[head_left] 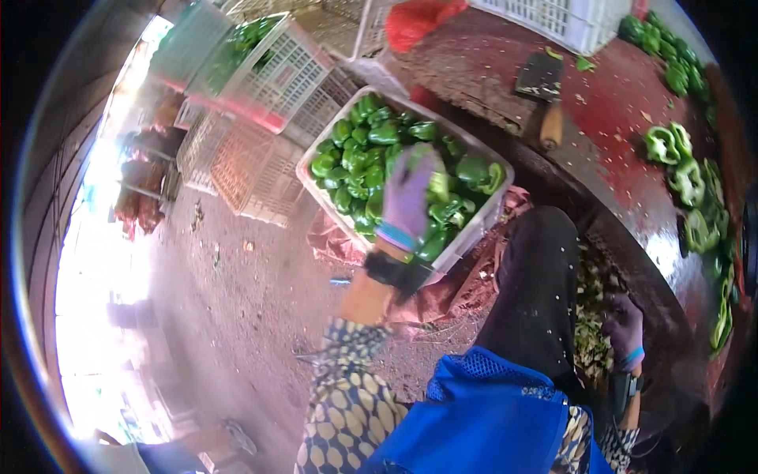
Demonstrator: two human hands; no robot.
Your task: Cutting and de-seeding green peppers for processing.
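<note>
A pale crate (pixel 310 175) full of green bell peppers (pixel 363 158) stands in front of me, left of my knee. Over it reaches my left hand (pixel 407 193), in a purple glove and blurred by motion. A lighter green bell pepper (pixel 437 184), smeared the same way, sits against its palm side and looks gripped. Far to the right and lower, my right hand (pixel 624 328), also in a purple glove, hangs beside a heap of pale green pepper scraps (pixel 592 324). Its fingers point away and are too dim to read.
On the reddish table lie a cleaver (pixel 543 91) with a wooden handle, cut pepper pieces (pixel 687 183) and whole peppers (pixel 671 59). A white crate (pixel 545 20) and a red bag (pixel 418 22) are at the back. Stacked crates (pixel 245 166) stand left; another person's leg (pixel 197 446) shows lower left.
</note>
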